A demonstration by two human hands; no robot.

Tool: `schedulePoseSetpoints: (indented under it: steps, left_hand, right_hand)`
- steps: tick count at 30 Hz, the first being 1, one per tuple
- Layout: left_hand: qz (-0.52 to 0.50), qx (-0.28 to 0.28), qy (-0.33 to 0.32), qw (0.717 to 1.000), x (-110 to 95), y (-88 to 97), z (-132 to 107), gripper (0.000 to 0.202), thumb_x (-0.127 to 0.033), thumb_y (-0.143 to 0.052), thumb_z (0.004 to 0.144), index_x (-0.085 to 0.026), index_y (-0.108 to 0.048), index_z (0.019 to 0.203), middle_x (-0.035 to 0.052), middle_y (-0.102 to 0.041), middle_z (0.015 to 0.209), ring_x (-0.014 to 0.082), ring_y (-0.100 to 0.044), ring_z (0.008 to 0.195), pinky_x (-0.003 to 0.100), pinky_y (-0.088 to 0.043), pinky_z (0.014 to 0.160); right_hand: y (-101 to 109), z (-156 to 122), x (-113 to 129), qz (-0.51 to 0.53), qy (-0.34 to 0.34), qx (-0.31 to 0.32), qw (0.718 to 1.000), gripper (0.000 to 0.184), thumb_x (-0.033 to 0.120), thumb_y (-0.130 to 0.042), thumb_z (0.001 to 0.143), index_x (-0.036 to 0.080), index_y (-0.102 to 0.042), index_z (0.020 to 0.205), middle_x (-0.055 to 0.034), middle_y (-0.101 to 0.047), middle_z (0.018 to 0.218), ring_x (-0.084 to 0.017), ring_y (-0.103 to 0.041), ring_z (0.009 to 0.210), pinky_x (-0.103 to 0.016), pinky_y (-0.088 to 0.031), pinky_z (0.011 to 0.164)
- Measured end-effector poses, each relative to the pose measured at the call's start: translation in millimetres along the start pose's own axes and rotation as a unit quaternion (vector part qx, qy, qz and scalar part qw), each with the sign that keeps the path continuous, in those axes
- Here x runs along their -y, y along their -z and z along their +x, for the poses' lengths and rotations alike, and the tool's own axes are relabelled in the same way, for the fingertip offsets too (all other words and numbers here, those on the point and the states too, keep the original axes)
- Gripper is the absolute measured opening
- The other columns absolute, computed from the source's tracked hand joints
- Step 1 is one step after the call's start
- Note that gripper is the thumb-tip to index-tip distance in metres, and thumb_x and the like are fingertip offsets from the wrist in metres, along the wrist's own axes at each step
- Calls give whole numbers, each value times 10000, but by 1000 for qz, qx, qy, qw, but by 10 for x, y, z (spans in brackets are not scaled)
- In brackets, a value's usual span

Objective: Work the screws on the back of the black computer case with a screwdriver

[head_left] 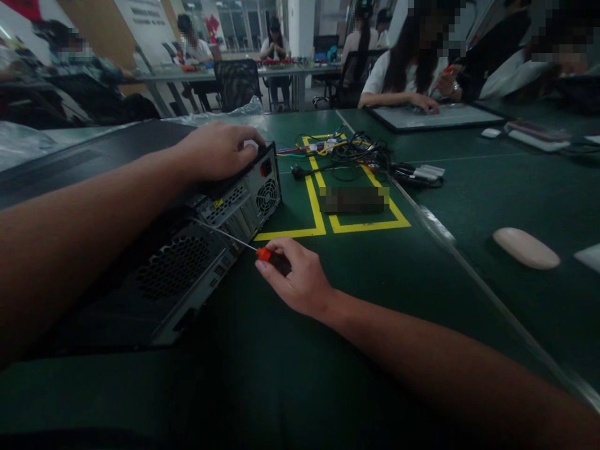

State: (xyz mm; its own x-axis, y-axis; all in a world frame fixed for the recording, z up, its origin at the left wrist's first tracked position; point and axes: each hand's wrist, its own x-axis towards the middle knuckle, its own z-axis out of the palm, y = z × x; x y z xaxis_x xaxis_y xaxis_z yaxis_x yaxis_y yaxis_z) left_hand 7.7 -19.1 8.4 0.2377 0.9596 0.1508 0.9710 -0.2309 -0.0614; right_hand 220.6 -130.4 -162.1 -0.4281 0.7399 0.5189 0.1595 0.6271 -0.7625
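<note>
A black computer case (187, 275) lies on its side at the left, its rear panel with fan vents turned toward me. My left hand (222, 150) is closed over the top rear edge of the case, near the power socket. In my right hand (300, 275) is a screwdriver (263, 253) with an orange and dark handle, gripped between thumb and fingers. Its thin shaft points left to the rear panel, and the tip reaches the panel above the large honeycomb vent. Whether it sits in a screw I cannot tell.
Behind the case lies clear plastic wrap (234, 112). A bundle of cables (360, 150) lies on the green table (422, 325) by yellow tape marks (316, 212) and a blurred-out dark block (354, 200). A pale mouse (527, 248) is at the right. Several people sit farther back.
</note>
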Motion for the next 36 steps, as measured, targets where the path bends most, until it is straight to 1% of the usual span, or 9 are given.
schedulePoseSetpoints:
  steps: [4,10,15,20,24,27,30,33,36]
  left_hand:
    - [-1,1,-3,1000,-10,14,-10,612,-361,-380,1127,-140,-716,1588,174,-789,1405,315,-695,1240,469,-504,1139]
    - [-11,2,0,1000,-13,20,-10,610,-370,-386,1124,-154,-722,1584,154,-793,1393,314,-705,1249,455,-496,1152]
    - [-12,11,8,1000,-16,27,-11,604,-380,-398,1121,-147,-710,1584,140,-783,1436,311,-695,1258,439,-486,1174]
    - [-3,2,-16,1000,-5,30,-8,631,-372,-381,1113,-112,-709,1585,172,-797,1398,331,-708,1232,461,-501,1151]
    - [6,5,-15,1000,-9,33,-3,628,-349,-390,1097,-119,-711,1584,161,-801,1375,347,-714,1259,461,-506,1133]
    - [-6,8,-17,1000,-4,35,-4,629,-349,-379,1104,-119,-712,1585,176,-793,1395,369,-713,1288,481,-505,1136]
    - [-21,10,-16,1000,9,31,-3,615,-356,-381,1123,-117,-715,1580,188,-775,1456,378,-703,1320,499,-503,1154]
    - [-27,11,-13,999,14,23,4,602,-356,-389,1129,-127,-714,1580,178,-767,1488,374,-699,1339,503,-496,1179]
    - [-15,18,-5,1000,9,16,11,613,-354,-395,1116,-128,-699,1598,147,-779,1462,380,-700,1361,512,-483,1207]
  right_hand:
    - [-4,-3,-11,10,7,-1,1000,191,421,-713,1101,245,-690,1171,-52,-805,1080,-201,-762,914,-360,-645,861]
    - [-2,-5,-23,1,6,-5,1000,181,415,-719,1093,249,-702,1163,-47,-809,1065,-199,-752,886,-366,-651,851]
    - [12,-5,-21,-5,10,-3,1000,177,410,-724,1095,253,-706,1174,-53,-811,1083,-209,-766,925,-368,-652,879]
    - [6,-6,-26,-1,28,-14,1000,172,396,-726,1105,247,-712,1191,-57,-810,1104,-214,-780,968,-352,-643,905]
    - [10,-5,-10,-4,43,-21,999,175,393,-711,1129,236,-729,1204,-66,-817,1112,-215,-780,960,-357,-646,910]
    - [26,-3,5,-26,51,-29,998,184,390,-700,1143,232,-751,1223,-74,-826,1123,-224,-780,978,-370,-650,940]
    - [44,-1,13,-43,67,-36,996,206,370,-685,1157,210,-770,1254,-89,-830,1134,-233,-782,1004,-382,-656,951]
    - [50,-7,12,-53,68,-32,996,227,375,-662,1168,209,-780,1268,-88,-830,1124,-232,-783,996,-384,-666,939]
    - [39,-22,8,-54,75,-33,995,237,377,-669,1156,210,-768,1292,-88,-833,1137,-228,-788,994,-384,-675,940]
